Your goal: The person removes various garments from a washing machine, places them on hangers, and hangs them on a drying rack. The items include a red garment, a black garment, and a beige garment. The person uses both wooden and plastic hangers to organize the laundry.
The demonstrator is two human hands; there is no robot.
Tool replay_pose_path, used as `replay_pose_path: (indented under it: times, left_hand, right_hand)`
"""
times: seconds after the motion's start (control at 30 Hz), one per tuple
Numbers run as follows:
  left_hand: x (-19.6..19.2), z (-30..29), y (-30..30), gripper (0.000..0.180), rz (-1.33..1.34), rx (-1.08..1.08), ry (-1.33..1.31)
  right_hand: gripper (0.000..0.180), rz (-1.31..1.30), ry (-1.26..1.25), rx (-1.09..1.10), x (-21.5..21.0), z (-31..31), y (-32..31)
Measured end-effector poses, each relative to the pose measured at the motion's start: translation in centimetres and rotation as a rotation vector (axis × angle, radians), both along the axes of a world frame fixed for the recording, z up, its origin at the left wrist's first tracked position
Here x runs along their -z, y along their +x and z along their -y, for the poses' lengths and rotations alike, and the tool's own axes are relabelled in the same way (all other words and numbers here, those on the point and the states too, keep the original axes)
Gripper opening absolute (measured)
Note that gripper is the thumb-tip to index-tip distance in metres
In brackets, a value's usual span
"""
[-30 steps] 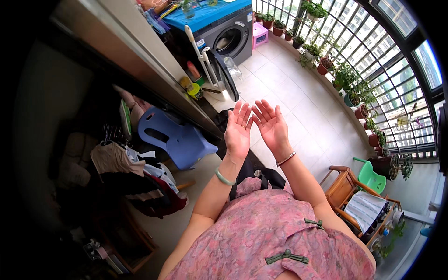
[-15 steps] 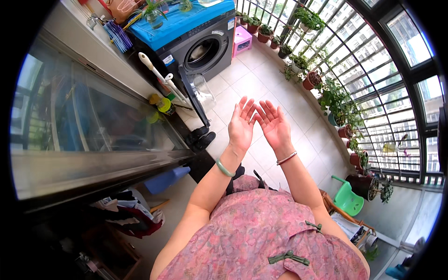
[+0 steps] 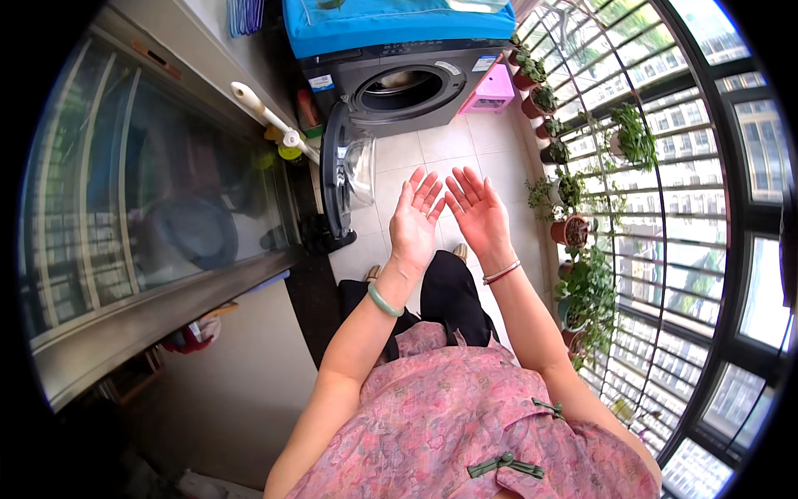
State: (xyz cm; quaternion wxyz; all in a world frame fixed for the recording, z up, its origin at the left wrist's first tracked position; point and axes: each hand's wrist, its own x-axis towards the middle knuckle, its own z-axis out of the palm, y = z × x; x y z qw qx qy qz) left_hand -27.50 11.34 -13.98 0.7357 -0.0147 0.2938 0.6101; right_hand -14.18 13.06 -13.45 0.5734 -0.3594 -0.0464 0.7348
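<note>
My left hand (image 3: 415, 226) is held palm up over the tiled floor, its fingers stretched out and nothing in it. Beside it, a small gap apart, my right hand (image 3: 480, 218) is also palm up, fingers extended and empty. A green bangle (image 3: 385, 301) circles my left wrist, and a thin bracelet (image 3: 501, 272) my right. Ahead stands a dark grey front-loading washing machine (image 3: 482, 87). Its round door (image 3: 336, 170) hangs open toward me, left of my left hand, and neither hand touches it.
A blue cover (image 3: 399, 27) lies on the washer, with a pink stool (image 3: 492, 90) at its right. Potted plants (image 3: 587, 291) line the barred window on the right. A white-handled pole (image 3: 270, 119) leans near a sliding glass door (image 3: 166, 200). Dark shoes (image 3: 320, 236) lie by the threshold.
The view has turned and come nearer the washer, which now sits more directly ahead. My hands stay palm up and have parted slightly. My legs and feet now show below them.
</note>
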Motion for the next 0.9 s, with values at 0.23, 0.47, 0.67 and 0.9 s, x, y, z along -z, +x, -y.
replay_pose_path:
  times: [0.23, 0.47, 0.67, 0.9]
  left_hand:
    - [4.6, -4.9, 5.3, 0.046, 0.032, -0.305, -0.073]
    - [11.4, -12.7, 6.4, 0.054, 0.028, -0.482, -0.069]
    - [20.0, -19.3, 5.4, 0.056, 0.093, -0.555, -0.043]
    - [31.3, -27.2, 4.9, 0.052, 0.215, -0.738, -0.027]
  right_hand:
    - [0.045, 0.066, -0.057, -0.298, 4.9, -9.9, 3.3]
    - [0.045, 0.077, -0.131, -0.431, 12.5, -18.5, 2.9]
    - [0.046, 0.189, -0.107, -0.538, 21.3, -26.5, 1.7]
    - [0.047, 0.312, -0.018, -0.688, 33.7, -36.1, -1.1]
